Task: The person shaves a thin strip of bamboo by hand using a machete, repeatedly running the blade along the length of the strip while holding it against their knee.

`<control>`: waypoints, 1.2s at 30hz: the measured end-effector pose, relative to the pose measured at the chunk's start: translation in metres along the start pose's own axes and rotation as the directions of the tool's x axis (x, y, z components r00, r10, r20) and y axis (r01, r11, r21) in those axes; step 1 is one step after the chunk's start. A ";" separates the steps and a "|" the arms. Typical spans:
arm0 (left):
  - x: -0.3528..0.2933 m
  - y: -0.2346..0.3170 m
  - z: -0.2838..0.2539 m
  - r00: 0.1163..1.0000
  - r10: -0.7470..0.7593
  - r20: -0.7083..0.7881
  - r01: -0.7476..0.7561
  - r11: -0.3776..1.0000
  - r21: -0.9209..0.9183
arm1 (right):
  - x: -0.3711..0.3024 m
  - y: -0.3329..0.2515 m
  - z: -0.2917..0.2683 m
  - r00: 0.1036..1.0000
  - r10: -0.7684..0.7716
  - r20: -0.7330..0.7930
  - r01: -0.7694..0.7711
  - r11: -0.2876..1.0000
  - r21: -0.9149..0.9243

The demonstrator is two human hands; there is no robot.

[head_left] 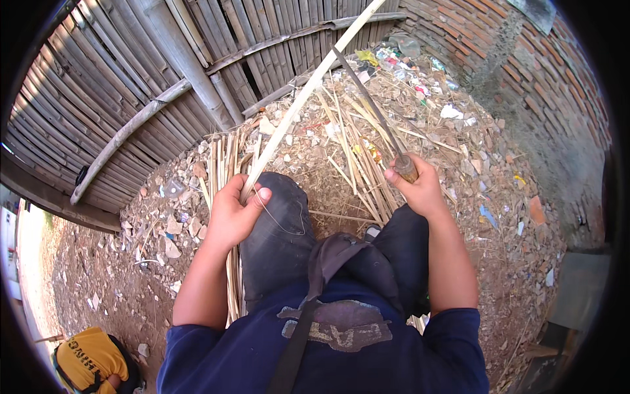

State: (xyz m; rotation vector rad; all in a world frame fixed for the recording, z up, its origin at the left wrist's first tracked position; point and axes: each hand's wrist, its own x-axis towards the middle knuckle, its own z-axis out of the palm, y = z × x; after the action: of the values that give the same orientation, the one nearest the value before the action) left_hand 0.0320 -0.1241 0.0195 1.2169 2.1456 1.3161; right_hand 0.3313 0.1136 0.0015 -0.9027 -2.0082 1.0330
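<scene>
Rubble and litter cover the ground (98, 272) between a bamboo-slat wall (262, 29) and a brick wall (551, 75). My left hand (235, 211) pinches the lower end of a pale bamboo strip (305, 95) slanting up and away; my right hand (423, 189) is wrapped around the wooden handle of a long, narrow knife (381, 118). Its tip meets or overlaps the strip; I can't tell which. If the blade skidded down the strip, it could reach my left thumb or knee (279, 197); a loose pinch could let the strip twist.
</scene>
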 end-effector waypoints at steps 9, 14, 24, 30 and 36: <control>0.045 0.052 0.022 0.988 0.152 -0.028 -0.144 0.971 0.189 | 0.000 -0.021 0.014 0.998 0.027 0.050 -0.037 0.978 0.205; 0.043 0.058 0.038 0.984 0.177 0.015 -0.178 0.983 0.051 | -0.010 -0.034 0.028 0.948 0.014 0.319 -0.189 0.829 0.526; 0.064 0.079 0.047 0.986 0.163 0.031 -0.162 0.986 -0.030 | -0.015 -0.059 0.073 0.726 -0.227 0.650 -0.480 0.509 0.714; 0.072 0.064 0.033 0.997 0.072 0.034 -0.072 0.997 -0.001 | -0.015 -0.034 0.044 0.795 -0.253 0.552 -0.478 0.299 0.826; 0.051 0.027 0.012 0.997 -0.013 0.077 0.024 0.989 -0.144 | 0.024 0.014 -0.038 0.984 0.179 -0.015 -0.143 0.831 0.538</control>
State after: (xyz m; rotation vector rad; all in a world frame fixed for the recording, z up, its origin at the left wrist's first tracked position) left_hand 0.0237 -0.0709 0.0437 1.1674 1.9671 1.3696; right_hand 0.3531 0.1534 0.0128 -0.7872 -1.4758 1.5397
